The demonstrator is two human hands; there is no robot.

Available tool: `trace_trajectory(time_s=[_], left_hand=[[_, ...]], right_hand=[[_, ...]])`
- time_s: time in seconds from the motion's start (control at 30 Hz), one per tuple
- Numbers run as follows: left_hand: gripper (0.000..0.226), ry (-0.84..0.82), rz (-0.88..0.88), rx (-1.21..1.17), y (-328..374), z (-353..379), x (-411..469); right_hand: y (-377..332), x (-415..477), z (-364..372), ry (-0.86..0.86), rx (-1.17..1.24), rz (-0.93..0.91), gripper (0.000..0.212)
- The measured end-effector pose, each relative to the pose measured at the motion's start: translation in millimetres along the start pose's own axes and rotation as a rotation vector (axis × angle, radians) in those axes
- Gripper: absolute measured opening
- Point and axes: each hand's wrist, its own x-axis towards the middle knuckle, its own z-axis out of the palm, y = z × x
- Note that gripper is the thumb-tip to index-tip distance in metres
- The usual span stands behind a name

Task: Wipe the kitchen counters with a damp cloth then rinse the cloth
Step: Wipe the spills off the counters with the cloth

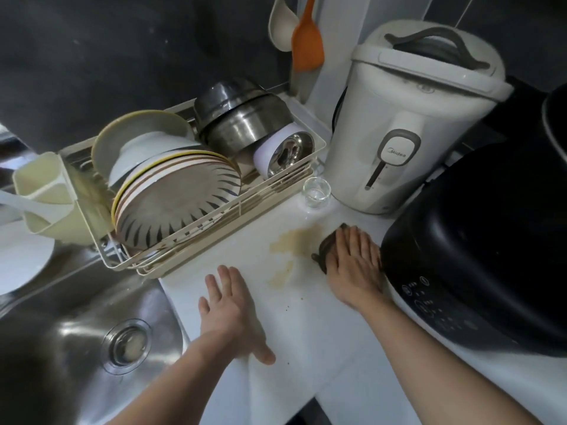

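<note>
A white counter (pixel 306 317) carries a brownish stain (pixel 293 243) with a fainter patch below it and a few dark crumbs. My right hand (pixel 352 265) lies flat, fingers straight, pressing a dark brown cloth (pixel 323 248) onto the counter just right of the stain. Most of the cloth is hidden under the palm. My left hand (pixel 228 308) rests open on the counter near the sink's edge, fingers spread, holding nothing.
A steel sink (pixel 92 332) with a drain lies at the left. A cream dish rack (pixel 190 240) full of plates and steel bowls stands behind. A small glass (pixel 316 193), a white rice cooker (pixel 411 118) and a black appliance (pixel 491 256) crowd the right.
</note>
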Motion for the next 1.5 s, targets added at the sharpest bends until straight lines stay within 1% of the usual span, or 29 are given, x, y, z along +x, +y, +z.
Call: trace_trajectory(time_s=[0.03, 0.07, 0.17, 0.23, 0.27, 0.33, 0.4, 0.43, 0.47, 0.53, 0.6, 0.63, 0.67, 0.73, 0.8, 0.83, 0.87, 0.93, 1.0, 1.03, 1.07, 1.13, 1.2, 1.23, 1.3, 1.33, 1.43, 1.47, 1.5], left_hand=[[0.169, 0.003, 0.002, 0.0, -0.2, 0.0, 0.4], [0.168, 0.004, 0.006, -0.002, -0.9, 0.1, 0.9], [0.167, 0.015, 0.017, -0.021, -2.4, 1.3, 0.6], [0.166, 0.021, 0.025, -0.027, -3.1, 1.9, 0.8], [0.166, 0.021, 0.028, -0.025, -3.7, 2.2, 1.2], [0.167, 0.014, 0.033, -0.028, -3.6, 2.1, 0.6], [0.167, 0.012, 0.03, -0.023, -2.9, 0.8, -0.1], [0.167, 0.006, 0.028, -0.019, -2.9, -0.2, -0.3], [0.167, 0.002, 0.027, -0.017, -3.2, -0.1, -0.3], [0.167, 0.01, 0.032, -0.019, -4.2, 0.3, -0.3], [0.167, 0.009, 0.037, -0.026, -4.7, -0.1, -1.2], [0.167, 0.007, 0.036, -0.025, -4.8, -0.5, -1.8], [0.166, 0.006, 0.034, -0.023, -4.6, -0.8, -2.3], [0.166, -0.003, 0.036, -0.021, -3.5, -1.9, -2.6], [0.166, 0.004, 0.031, -0.013, -2.6, -1.6, -2.0], [0.166, 0.006, 0.027, -0.008, -2.2, -1.7, -1.8], [0.167, 0.001, 0.022, -0.006, -2.0, -1.6, -1.6], [0.167, 0.008, 0.016, -0.008, -3.0, 0.1, -0.5], [0.167, 0.024, 0.02, -0.007, -3.2, 0.8, -0.7], [0.168, 0.021, 0.022, -0.005, -3.3, -0.2, -0.8], [0.167, 0.014, 0.021, -0.004, -3.6, -0.9, -1.2], [0.167, 0.007, 0.026, -0.006, -3.9, -0.4, -2.0], [0.167, 0.011, 0.024, 0.002, -2.9, -0.9, -1.4], [0.167, 0.008, 0.024, 0.007, -2.5, -1.1, -0.5], [0.168, 0.011, 0.017, 0.003, -3.8, 0.3, 0.9], [0.169, 0.014, 0.016, -0.002, -4.5, 1.0, 0.9], [0.169, 0.023, 0.028, -0.005, -6.2, 2.1, 1.2], [0.169, 0.022, 0.034, -0.007, -7.2, 2.1, 1.0], [0.168, 0.019, 0.041, -0.009, -7.3, 2.3, 0.9]], right_hand=[[-10.0, 13.1, -0.4, -0.009, 0.018, 0.012, 0.066], [-20.9, 19.8, -0.9, -0.006, 0.017, -0.019, 0.066], [-32.3, 0.8, 0.0, 0.018, -0.024, -0.263, 0.071], [-18.0, -29.8, 1.1, -0.007, -0.049, -0.362, 0.067], [-8.5, -38.6, 1.7, -0.016, -0.046, -0.351, 0.066], [2.3, -30.2, 1.2, 0.008, -0.035, -0.227, 0.066], [-7.2, 1.5, 3.2, -0.001, -0.023, -0.093, 0.065], [-19.3, 15.3, 3.4, -0.012, -0.001, -0.067, 0.065], [-32.8, 22.1, 3.7, -0.014, -0.005, -0.086, 0.065], [-47.9, 14.1, 8.1, 0.013, -0.053, -0.234, 0.066], [-37.8, -17.9, 8.3, -0.004, -0.093, -0.4, 0.065], [-25.3, -34.1, 8.3, -0.03, -0.105, -0.437, 0.064], [-12.8, -42.4, 6.2, -0.034, -0.101, -0.416, 0.064], [1.2, -30.0, 2.9, -0.01, -0.082, -0.264, 0.064], [-9.0, 1.5, 0.2, -0.021, -0.06, -0.126, 0.064], [-23.6, 13.3, 0.4, -0.03, -0.033, -0.108, 0.065], [-40.1, 17.8, 0.7, -0.028, -0.032, -0.132, 0.065], [-60.7, 4.9, 5.9, 0.001, -0.071, -0.268, 0.065], [-51.5, -25.6, 6.9, -0.016, -0.092, -0.426, 0.065], [-39.0, -38.7, 5.8, -0.044, -0.099, -0.471, 0.065], [-26.5, -44.7, 3.7, -0.065, -0.099, -0.476, 0.066], [-14.7, -35.1, -2.5, -0.062, -0.099, -0.346, 0.068], [-30.1, -5.1, -2.3, -0.039, -0.074, -0.202, 0.068], [-46.3, 6.1, 0.6, -0.038, -0.05, -0.17, 0.066], [-77.1, 8.9, 8.1, -0.016, -0.068, -0.211, 0.065], [-82.5, 1.4, 11.4, -0.009, -0.071, -0.278, 0.066], [-52.6, -38.8, 10.5, -0.041, -0.105, -0.496, 0.064], [-37.9, -45.5, 6.1, -0.063, -0.107, -0.504, 0.064], [-26.4, -43.3, 2.4, -0.066, -0.105, -0.456, 0.064]])
